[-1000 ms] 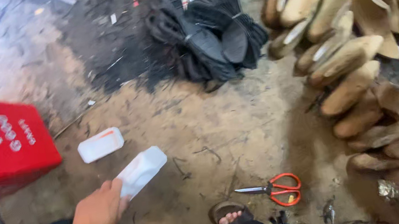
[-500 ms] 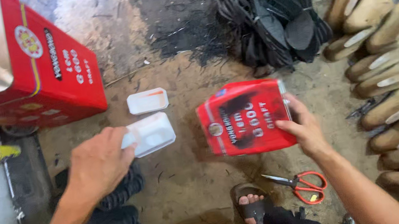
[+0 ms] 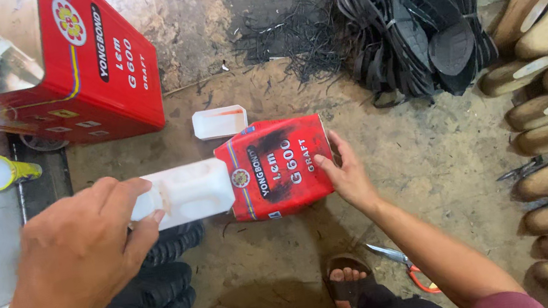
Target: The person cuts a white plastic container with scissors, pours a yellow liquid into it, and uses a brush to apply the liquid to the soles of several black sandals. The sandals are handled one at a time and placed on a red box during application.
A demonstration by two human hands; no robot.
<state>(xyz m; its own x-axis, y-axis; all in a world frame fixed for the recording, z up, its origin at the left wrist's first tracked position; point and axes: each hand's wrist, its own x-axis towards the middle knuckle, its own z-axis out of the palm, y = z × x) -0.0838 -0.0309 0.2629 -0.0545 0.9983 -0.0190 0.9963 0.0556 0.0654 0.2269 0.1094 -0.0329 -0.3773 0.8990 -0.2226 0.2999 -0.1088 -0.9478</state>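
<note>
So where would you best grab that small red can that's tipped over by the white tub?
Take the red can across its flat sides near the far end, coming from the right, where the right hand already rests. It lies tipped with its mouth against the white tub held by the left hand, so that end is blocked.
</note>
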